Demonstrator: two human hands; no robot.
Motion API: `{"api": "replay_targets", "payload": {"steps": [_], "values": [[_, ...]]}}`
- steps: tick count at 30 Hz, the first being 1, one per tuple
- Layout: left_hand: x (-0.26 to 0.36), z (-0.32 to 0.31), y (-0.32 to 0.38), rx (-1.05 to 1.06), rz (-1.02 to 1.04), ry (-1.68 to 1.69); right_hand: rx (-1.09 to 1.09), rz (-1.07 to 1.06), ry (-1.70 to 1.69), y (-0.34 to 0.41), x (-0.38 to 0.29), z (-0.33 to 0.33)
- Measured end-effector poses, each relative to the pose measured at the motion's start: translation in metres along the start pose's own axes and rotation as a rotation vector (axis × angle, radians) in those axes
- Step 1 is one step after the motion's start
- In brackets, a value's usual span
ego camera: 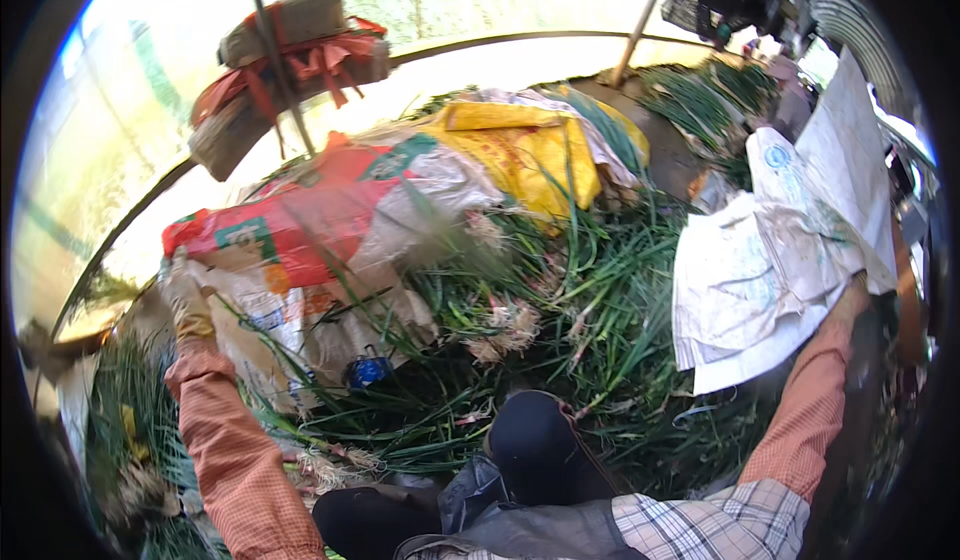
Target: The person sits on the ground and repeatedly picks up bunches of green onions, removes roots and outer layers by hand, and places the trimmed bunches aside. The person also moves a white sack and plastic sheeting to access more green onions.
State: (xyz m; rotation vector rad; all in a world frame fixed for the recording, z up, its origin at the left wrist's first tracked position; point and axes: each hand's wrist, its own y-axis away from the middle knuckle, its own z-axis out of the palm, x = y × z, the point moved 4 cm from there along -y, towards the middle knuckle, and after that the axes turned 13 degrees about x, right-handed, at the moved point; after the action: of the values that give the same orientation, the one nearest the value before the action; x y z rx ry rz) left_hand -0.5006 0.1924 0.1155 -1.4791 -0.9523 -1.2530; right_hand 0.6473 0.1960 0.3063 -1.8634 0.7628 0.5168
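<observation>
My gloved left hand (186, 297) grips the left end of a red-and-white woven plastic sack (307, 222), which lies over heaped greens. Far to the right, my right hand (853, 301) holds the edge of a white woven sack (742, 282); the fabric hides most of its fingers. Between my arms lie loose green onions (615, 290) with long green leaves. Pale, stringy onion roots (506, 327) show in the middle of the heap. A small blue object (369, 369) lies by the lower edge of the red-and-white sack, too unclear to name.
A yellow woven sack (517, 147) covers greens behind. Near the plastic sheeting, a bundle tied with red strips (300, 72) stands by a metal pole (281, 57). More onions (690, 102) lie at the back right, beside a partly visible person (791, 102). Leafy bunches (127, 402) stand left.
</observation>
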Motion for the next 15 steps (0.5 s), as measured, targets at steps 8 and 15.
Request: {"api": "replay_targets", "payload": {"steps": [8,15], "values": [[0.123,0.105,0.063,-0.566,0.072,0.554,0.398,0.275,0.14,-0.015,0.148,-0.214],[0.29,0.215,0.347,-0.87,0.374,0.809,-0.14,0.427,0.67,0.067,0.268,-0.246]]}}
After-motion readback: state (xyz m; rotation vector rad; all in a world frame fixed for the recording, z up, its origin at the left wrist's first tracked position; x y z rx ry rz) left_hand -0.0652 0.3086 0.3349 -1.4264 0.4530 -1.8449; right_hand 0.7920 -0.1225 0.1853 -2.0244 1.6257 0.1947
